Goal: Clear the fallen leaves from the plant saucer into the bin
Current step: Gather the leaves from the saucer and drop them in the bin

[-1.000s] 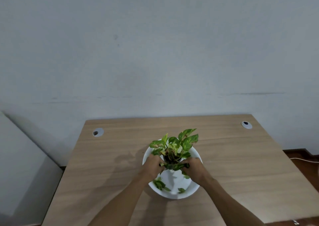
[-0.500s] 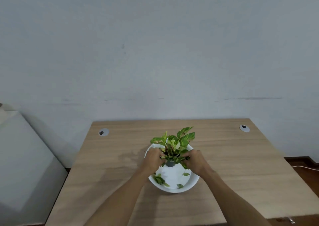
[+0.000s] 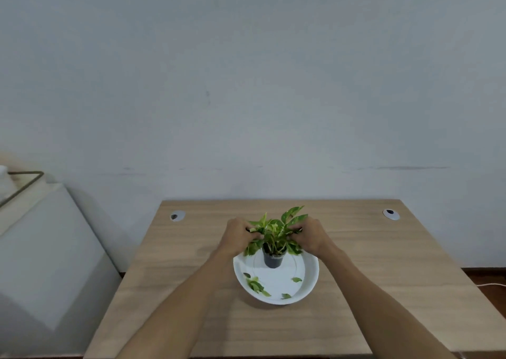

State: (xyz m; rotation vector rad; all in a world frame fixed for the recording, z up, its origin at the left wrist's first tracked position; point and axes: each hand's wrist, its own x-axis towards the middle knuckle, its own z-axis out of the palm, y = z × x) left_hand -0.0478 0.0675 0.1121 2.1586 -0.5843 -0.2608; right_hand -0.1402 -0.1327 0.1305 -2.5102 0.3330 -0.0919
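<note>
At the wooden table (image 3: 356, 249), we lift the potted plant (image 3: 275, 238) clear of its white saucer (image 3: 309, 282), left hand (image 3: 237, 235) and right hand (image 3: 310, 235) closed on its foliage, presumably to expose the fallen leaves (image 3: 256, 286) scattered across the saucer. No bin is in sight.

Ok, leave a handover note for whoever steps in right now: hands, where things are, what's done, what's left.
Left hand and right hand: both grip the plant among its foliage, pot apparently raised off the saucer.
Leaves lie loose in the saucer's near half.
Done: pot being lifted clear.
Left: set plant aside, tip leaves into the bin, which isn't in view.
</note>
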